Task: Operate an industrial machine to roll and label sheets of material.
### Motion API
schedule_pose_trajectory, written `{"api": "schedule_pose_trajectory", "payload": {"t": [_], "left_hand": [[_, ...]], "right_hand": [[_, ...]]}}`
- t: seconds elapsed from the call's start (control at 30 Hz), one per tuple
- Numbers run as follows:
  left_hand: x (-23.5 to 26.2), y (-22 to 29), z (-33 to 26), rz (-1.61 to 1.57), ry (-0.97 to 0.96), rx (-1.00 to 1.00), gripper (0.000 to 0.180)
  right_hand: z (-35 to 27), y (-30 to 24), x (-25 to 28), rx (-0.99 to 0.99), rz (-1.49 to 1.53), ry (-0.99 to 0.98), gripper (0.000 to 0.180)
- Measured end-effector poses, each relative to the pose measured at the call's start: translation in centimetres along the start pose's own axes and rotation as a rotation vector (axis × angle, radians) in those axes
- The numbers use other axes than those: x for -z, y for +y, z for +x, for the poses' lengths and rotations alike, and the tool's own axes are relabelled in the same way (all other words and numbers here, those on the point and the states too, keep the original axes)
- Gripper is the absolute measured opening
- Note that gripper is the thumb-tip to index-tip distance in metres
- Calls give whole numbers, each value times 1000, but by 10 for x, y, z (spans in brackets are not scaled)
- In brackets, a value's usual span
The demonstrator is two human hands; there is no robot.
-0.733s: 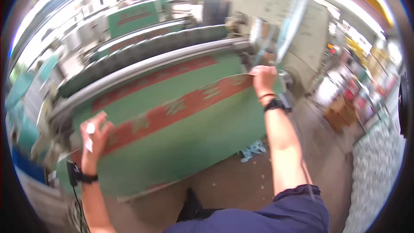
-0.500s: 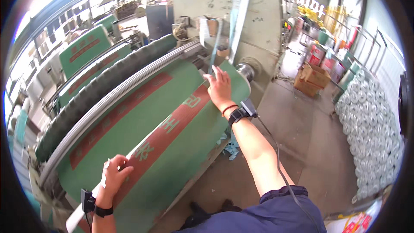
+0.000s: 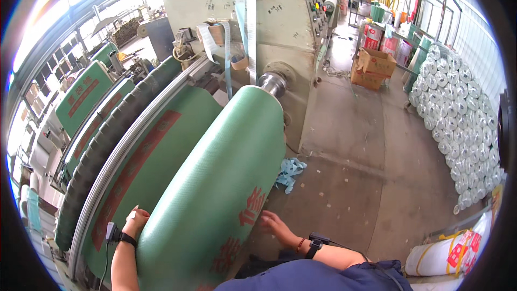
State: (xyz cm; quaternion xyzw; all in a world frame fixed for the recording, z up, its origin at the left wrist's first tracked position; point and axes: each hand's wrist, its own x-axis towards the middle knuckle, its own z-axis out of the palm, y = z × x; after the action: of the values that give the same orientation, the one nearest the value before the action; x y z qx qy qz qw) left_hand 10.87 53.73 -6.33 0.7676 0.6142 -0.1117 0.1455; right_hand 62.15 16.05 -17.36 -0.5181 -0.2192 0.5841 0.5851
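1. As the large roll of green woven plastic sheet with red printing (image 3: pixel 215 194) lay across a steel shaft (image 3: pixel 273 82) at the pale green machine housing (image 3: pixel 280 32), it was braced from both sides, seemingly to steady it on its axis.
2. The left hand (image 3: pixel 137 221) was pressed flat against the roll's left flank, fingers spread wide and closed around nothing; a black wrist strap (image 3: pixel 116 234) was worn.
3. The right hand (image 3: pixel 274 222) was laid open on the roll's lower right face, fingertips touching the red print, nothing clasped.
4. Beside the roll, a flat green printed web (image 3: pixel 156 156) was stretched toward a dark ribbed roller (image 3: pixel 102 145).
5. Stacked white rolls (image 3: pixel 463 124) and brown cardboard boxes (image 3: pixel 374 64) were kept well apart, across the concrete floor (image 3: pixel 366 172).
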Motion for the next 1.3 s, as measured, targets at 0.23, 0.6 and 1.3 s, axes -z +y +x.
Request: {"api": "schedule_pose_trajectory", "payload": {"t": [0.23, 0.6, 1.3], "left_hand": [[-43, -30, 17, -1475, -645, 218, 63], [-41, 37, 16, -1093, -644, 183, 46], [-9, 75, -12, -290, -271, -252, 33]], "right_hand": [[1, 13, -56, -469, 360, -97, 82], [175, 227, -92, -98, 265, -378, 70], [136, 33, -112, -11, -321, -538, 43]]}}
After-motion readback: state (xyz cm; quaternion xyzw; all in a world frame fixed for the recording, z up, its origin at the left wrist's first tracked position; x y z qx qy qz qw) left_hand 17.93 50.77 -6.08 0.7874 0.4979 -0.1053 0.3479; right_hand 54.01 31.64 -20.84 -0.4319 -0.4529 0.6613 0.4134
